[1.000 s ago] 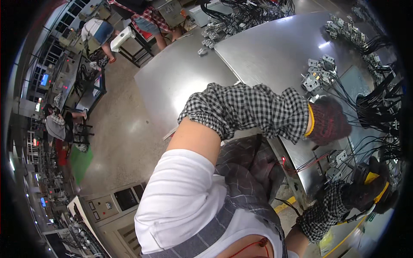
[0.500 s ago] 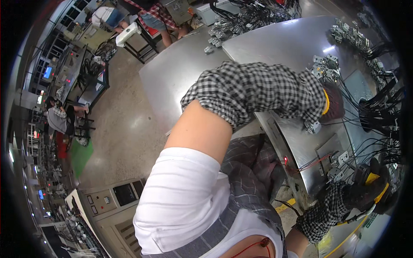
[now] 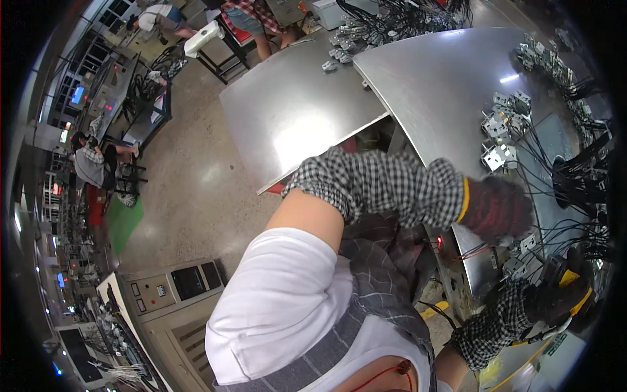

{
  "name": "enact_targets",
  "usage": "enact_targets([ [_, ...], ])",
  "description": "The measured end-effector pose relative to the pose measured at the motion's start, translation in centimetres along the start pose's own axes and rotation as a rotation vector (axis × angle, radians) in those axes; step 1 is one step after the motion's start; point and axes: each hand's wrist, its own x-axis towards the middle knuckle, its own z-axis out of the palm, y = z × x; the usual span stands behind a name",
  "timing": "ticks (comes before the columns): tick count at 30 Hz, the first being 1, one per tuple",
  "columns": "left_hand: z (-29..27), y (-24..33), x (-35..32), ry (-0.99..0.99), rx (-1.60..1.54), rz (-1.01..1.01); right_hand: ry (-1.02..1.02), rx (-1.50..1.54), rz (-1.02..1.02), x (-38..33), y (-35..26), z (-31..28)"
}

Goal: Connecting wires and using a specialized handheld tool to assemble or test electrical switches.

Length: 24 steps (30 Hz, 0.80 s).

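Note:
My left hand, in a dark red glove with a yellow cuff band, reaches palm-down over the steel table. Its fingers are blurred and partly hidden. Just beyond the fingertips sit small silvery metal parts with thin black cables. My right hand, in a dark glove, is at the lower right, closed around a dark object with yellow parts. The kind of object cannot be made out; a yellow cord runs below it. More silvery parts with black leads lie farther back on the table.
A second steel table stands to the left, holding a heap of cabled parts at its far end. Bundled black cables lie at the right. A beige cabinet stands lower left. Other people sit or stand at far-left benches; a stool stands there.
My left hand has moved nearer, away from the back cluster of metal parts, which now shows more fully. My right hand has hardly moved. The view has shifted slightly.

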Motion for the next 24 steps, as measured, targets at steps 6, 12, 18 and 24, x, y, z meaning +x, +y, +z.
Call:
enact_targets([
  [6,3.3,0.4,-3.5,0.183,-0.144,0.044,0.181,0.072,0.211,-3.0,-4.0,2.4],
  [12,-2.5,1.0,-2.5,-0.036,-0.447,-0.399,0.220,0.051,-0.479,-0.3,-3.6,2.7],
  [18,1.6,2.0,0.8,-0.002,-0.500,-0.245,0.141,0.361,-0.415,0.2,-1.1,0.3],
  [24,0.9,-0.7,0.2,-0.031,-0.671,-0.371,-0.202,0.638,-0.247,-1.0,-2.1,3.3],
])
